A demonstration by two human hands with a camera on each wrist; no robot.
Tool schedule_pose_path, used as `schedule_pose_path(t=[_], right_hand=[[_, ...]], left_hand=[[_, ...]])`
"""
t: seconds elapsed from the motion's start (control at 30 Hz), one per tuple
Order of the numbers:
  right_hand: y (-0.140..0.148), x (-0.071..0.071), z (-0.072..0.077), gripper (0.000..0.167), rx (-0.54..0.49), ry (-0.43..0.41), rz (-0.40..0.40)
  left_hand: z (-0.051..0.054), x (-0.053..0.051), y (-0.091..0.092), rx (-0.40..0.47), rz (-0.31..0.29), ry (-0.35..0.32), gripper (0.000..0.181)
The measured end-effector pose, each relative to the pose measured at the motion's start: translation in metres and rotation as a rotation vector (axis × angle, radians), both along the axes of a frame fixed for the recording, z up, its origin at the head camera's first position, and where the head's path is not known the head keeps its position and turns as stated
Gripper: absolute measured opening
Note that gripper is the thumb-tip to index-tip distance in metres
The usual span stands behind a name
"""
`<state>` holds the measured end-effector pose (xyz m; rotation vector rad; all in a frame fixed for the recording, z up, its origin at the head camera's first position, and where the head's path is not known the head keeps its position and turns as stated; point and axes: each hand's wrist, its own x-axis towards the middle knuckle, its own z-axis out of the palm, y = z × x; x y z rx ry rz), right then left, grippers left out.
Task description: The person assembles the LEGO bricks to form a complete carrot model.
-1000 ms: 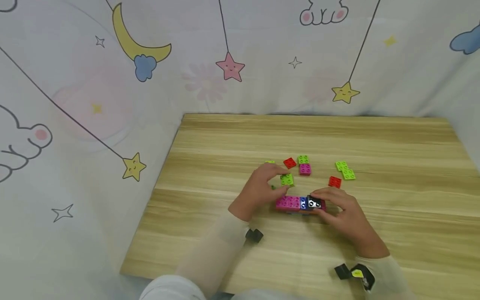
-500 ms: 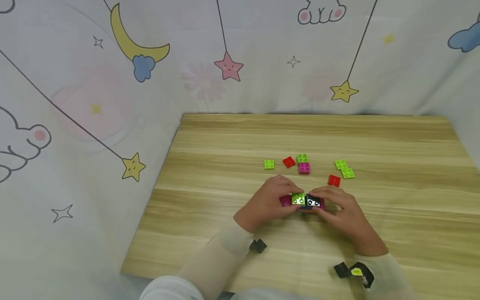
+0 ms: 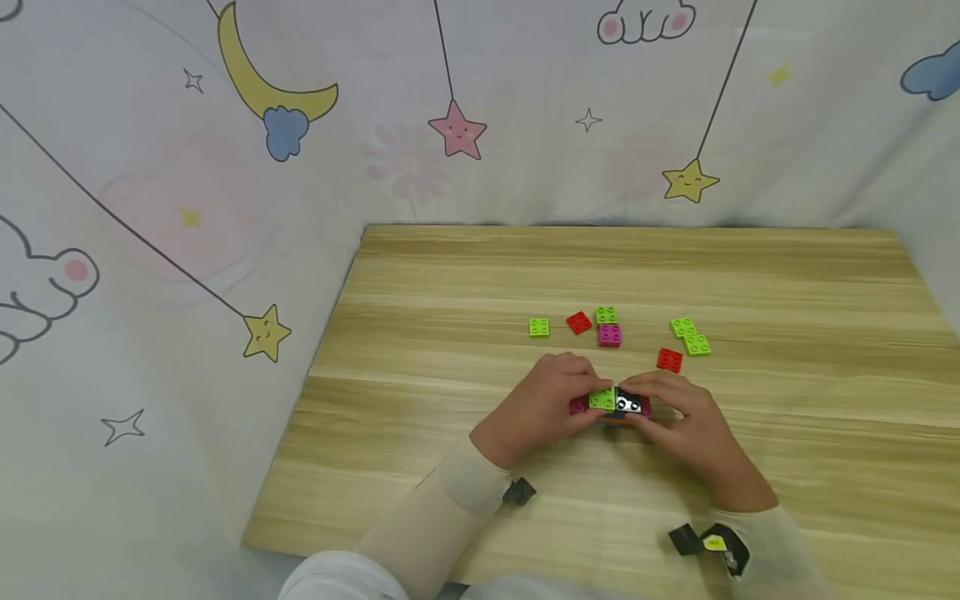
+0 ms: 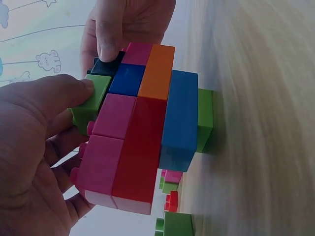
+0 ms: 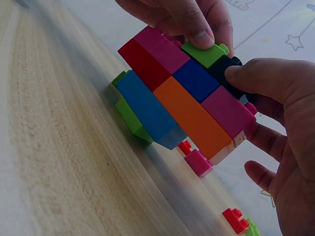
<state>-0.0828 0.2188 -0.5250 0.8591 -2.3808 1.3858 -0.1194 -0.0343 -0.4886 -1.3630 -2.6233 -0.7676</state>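
Observation:
My left hand (image 3: 543, 408) pinches a lime green toy brick (image 3: 602, 399) between thumb and fingers on top of a built block of bricks. Beside it, a black brick (image 3: 628, 402) is pinched by my right hand (image 3: 697, 425). Both wrist views show the layers under them: a row of pink (image 4: 101, 164), dark blue (image 4: 127, 79) and pink, then red (image 4: 140, 147) and orange (image 4: 156, 71), then a lighter blue brick (image 4: 179, 118), with green (image 4: 204, 118) at the bottom. Whether the held green brick is fully pressed down, I cannot tell.
Loose bricks lie beyond the hands on the wooden table (image 3: 450, 275): a single green one (image 3: 539, 327), two red ones (image 3: 579, 322) (image 3: 670, 360), a green (image 3: 606, 315) touching a magenta (image 3: 610, 335), and a green pair (image 3: 690, 336). A printed curtain (image 3: 525, 183) hangs behind.
My left hand has carried the green brick from the table onto the block, then slid it slightly right against the black brick. The right hand stays in place.

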Motion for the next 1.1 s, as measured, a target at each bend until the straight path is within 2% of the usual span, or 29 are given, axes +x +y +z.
schedule_pose_path(t=[0.2,0.43,0.73,0.87,1.0,1.1], right_hand=[[0.000,-0.001,0.002,0.051,-0.007,0.006,0.008],[0.001,-0.002,0.005,0.053,-0.020,0.033,0.009],[0.003,0.003,-0.001,0.050,-0.008,-0.012,-0.023],[0.003,0.003,-0.002,0.051,-0.016,-0.011,-0.022],[0.002,0.001,-0.003,0.054,-0.021,0.030,-0.004],[0.001,-0.001,-0.003,0.056,-0.022,0.060,0.002]], left_hand=[[0.003,0.002,0.000,0.014,0.012,-0.016,0.036],[0.006,0.003,0.002,0.018,0.026,-0.001,0.035],[-0.003,0.004,0.005,-0.007,0.064,0.020,0.037],[-0.010,0.002,0.002,0.040,0.066,0.009,0.036],[-0.018,-0.005,-0.006,0.180,0.069,-0.029,0.036],[-0.023,-0.013,-0.019,0.273,0.126,-0.072,0.035]])
